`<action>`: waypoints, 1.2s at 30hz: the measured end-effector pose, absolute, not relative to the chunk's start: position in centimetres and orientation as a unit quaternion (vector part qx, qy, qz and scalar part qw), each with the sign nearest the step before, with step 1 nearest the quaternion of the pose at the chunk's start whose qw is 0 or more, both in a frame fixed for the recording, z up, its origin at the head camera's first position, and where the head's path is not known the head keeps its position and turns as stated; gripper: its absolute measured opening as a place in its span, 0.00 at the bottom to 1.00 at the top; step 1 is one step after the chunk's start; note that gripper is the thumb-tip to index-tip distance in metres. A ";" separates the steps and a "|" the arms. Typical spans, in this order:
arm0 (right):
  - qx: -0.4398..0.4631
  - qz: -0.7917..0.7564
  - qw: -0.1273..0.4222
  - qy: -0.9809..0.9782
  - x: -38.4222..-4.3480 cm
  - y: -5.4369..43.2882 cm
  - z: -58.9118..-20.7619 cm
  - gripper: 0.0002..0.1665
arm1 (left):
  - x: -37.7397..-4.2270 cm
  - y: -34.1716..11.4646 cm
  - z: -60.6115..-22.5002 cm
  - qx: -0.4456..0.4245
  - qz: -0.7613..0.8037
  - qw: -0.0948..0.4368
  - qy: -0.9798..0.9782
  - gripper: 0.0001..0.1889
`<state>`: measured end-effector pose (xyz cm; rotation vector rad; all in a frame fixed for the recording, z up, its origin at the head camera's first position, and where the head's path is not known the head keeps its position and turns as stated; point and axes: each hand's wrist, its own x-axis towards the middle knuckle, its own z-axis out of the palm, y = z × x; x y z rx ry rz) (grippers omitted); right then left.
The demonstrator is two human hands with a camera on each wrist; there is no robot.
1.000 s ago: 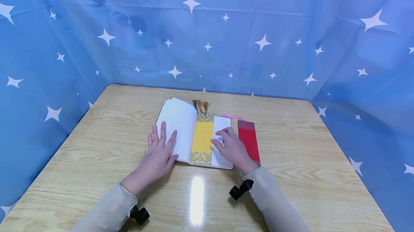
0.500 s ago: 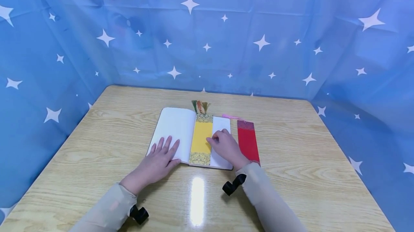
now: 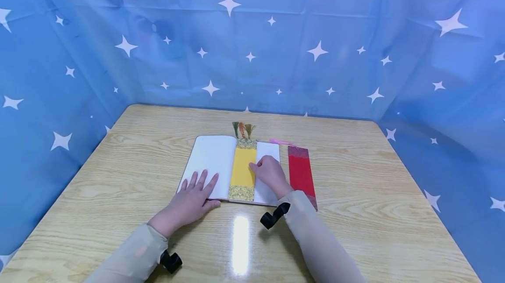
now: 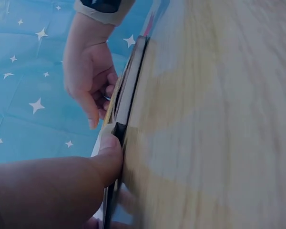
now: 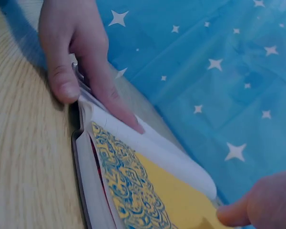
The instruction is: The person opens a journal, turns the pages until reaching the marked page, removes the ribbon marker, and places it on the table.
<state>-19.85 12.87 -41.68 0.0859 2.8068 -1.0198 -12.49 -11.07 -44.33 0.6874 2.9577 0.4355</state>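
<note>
An open notebook [image 3: 215, 153] lies on the table, a yellow bookmark [image 3: 243, 167] with patterned ends along its right-hand page. My left hand [image 3: 189, 204] rests on the left page with its fingers spread; in the right wrist view its thumb [image 5: 66, 90] sits at the notebook's near edge. My right hand [image 3: 271, 173] is over the right page with curled fingers. Its thumb [image 5: 233, 214] meets the yellow bookmark near the right edge; I cannot tell whether the fingers pinch it. Green, orange and brownish tassels [image 3: 242, 129] stick out past the notebook's top.
A red bookmark [image 3: 301, 173] lies right of the notebook, close beside my right forearm. Its pink tassel [image 3: 281, 142] reaches toward the notebook's upper right corner. A wooden table [image 3: 355, 186] bears everything, with a blue star-printed curtain [image 3: 252, 37] behind it.
The left page, raised and curved a second ago, now lies flatter, and my left hand has slid down toward its near edge. My right hand has moved left onto the yellow bookmark, its fingers curling more.
</note>
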 end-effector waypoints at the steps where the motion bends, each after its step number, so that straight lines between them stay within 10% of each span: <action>1: 0.034 -0.341 0.078 0.936 -19.9 12.8 -41.6 0.15 | -12.5 -11.0 -44.4 0.224 0.143 0.038 0.963 0.39; 36: 0.135 -0.630 0.103 0.758 -19.9 16.9 -42.0 0.15 | -12.6 -10.6 -43.6 0.215 0.138 0.069 0.964 0.38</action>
